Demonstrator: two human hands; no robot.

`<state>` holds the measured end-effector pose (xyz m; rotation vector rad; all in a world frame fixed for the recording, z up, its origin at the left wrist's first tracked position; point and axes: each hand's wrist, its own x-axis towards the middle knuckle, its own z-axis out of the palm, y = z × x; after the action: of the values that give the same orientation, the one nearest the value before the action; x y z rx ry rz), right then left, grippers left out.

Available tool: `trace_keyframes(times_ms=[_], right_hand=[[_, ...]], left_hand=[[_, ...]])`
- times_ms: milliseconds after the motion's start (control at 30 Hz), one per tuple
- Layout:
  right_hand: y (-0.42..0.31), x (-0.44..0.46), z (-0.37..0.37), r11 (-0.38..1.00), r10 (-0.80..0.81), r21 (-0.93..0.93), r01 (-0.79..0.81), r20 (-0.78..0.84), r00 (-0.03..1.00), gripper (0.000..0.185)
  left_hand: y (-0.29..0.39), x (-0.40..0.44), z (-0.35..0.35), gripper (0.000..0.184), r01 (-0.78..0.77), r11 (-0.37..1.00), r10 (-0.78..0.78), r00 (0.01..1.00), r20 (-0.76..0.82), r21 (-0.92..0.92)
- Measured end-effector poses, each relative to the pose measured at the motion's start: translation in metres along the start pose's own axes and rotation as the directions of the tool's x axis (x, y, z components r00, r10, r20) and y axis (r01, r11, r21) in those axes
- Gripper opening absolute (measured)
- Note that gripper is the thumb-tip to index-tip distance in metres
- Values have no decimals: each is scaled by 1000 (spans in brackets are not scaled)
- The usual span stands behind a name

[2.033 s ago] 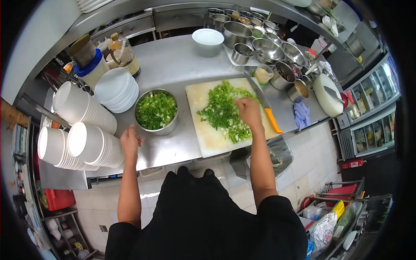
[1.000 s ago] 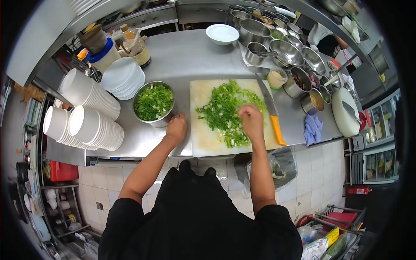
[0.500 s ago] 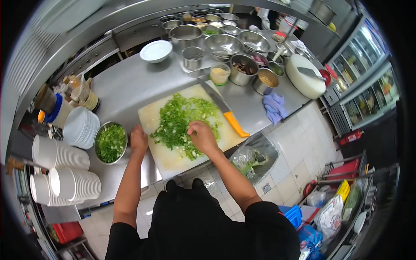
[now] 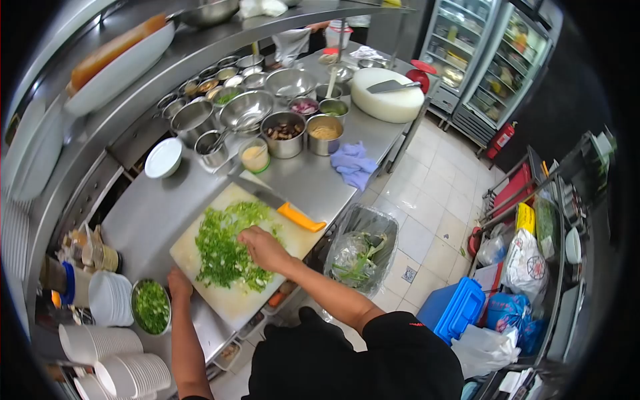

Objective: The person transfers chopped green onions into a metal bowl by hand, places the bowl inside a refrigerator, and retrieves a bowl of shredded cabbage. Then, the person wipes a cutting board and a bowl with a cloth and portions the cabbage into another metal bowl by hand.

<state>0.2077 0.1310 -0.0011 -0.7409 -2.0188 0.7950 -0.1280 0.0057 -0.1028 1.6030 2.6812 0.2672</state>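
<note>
Chopped green onions (image 4: 227, 250) lie spread over a white cutting board (image 4: 190, 250). My right hand (image 4: 261, 248) is over the right side of the pile, fingers curled together; what they hold, if anything, is hidden. Between the board's left edge and a metal bowl of chopped greens (image 4: 151, 305), my left hand (image 4: 179, 285) rests on the steel counter, fingers apparently stretched out and partly hidden. A knife with an orange handle (image 4: 301, 217) lies along the far right of the board, its blade (image 4: 257, 191) pointing away to the left.
Behind the board stand a tub of yellowish paste (image 4: 255, 157), metal pots of ingredients (image 4: 285, 137) and a white bowl (image 4: 163, 159). A purple cloth (image 4: 353, 165) lies at the right. Stacked white bowls (image 4: 133, 375) stand left. A lined bin (image 4: 363, 247) is below the counter edge.
The camera has turned right, so the counter shifts left and down in view. My right hand stays over the greens and my left hand stays beside the board.
</note>
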Motion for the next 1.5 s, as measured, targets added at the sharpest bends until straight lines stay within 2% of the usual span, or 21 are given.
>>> trace_keyframes(times_ms=[167,233,267,300,367,433,467,533,667,700,733,767,833,900,933,1000,1067,1133,1233,1300,1500], right_hand=[[-50,5,-22,951,236,246,-188,-184,954,7],[-23,3,0,897,410,40,-441,303,860,12],[1,-7,18,994,109,7,-110,79,991,15],[-7,0,12,996,92,10,-93,65,994,15],[-44,-3,-14,967,209,180,-181,-152,966,13],[-48,0,-23,932,302,241,-271,-103,948,11],[-39,-4,-17,980,180,95,-177,-21,983,12],[-17,-16,8,972,112,-222,-80,132,985,18],[3,-12,21,984,153,-103,-142,107,982,17],[-16,-10,7,977,201,46,-209,146,969,21],[0,-9,5,998,-62,0,64,242,968,28],[11,-9,4,995,-70,-49,89,298,952,31],[1,-6,-9,984,112,99,-149,314,943,26],[15,-6,-12,984,133,91,-154,199,971,20],[14,-5,-16,984,127,99,-150,208,970,20],[13,-3,-34,940,281,152,-305,159,946,15],[25,1,-48,983,183,14,-184,60,981,16],[35,2,-65,972,124,-203,-121,0,992,24],[64,-3,-73,862,33,-508,-4,48,998,37],[58,-2,-71,828,106,-559,-54,61,993,42],[81,11,-69,757,275,-638,-142,115,954,50]], left_hand=[[27,0,-41,25,-65,984,28,975,220,166],[23,-2,-38,24,-75,975,18,964,265,209],[17,8,-36,23,-83,966,7,955,296,243],[9,17,-30,23,-82,965,11,961,276,249],[-9,16,-15,14,-142,969,147,989,-10,203],[61,-8,-90,10,-26,994,26,1000,-2,-109],[99,-22,-131,9,34,965,-35,999,2,-260],[134,-39,-150,10,-38,884,57,998,28,-466],[165,-56,-151,63,-519,709,614,787,57,-478],[167,-64,-147,68,-486,743,579,812,78,-461],[166,-70,-148,68,-453,733,533,846,15,-507],[161,-73,-148,61,-387,733,443,896,-39,-559],[134,-73,-130,49,-302,775,172,946,-274,-556],[99,-70,-118,44,-27,767,-170,955,-244,-641],[87,-68,-117,44,-19,770,-181,952,-246,-638],[69,-64,-115,38,248,913,-270,963,-22,-322],[60,-65,-93,27,41,985,-68,985,-158,-165],[61,-55,-87,26,105,988,-92,990,110,-112],[61,-50,-66,24,210,976,-190,952,239,-62],[45,-49,-30,21,182,983,-183,981,61,25],[40,-48,-21,18,203,977,-206,977,49,60]])
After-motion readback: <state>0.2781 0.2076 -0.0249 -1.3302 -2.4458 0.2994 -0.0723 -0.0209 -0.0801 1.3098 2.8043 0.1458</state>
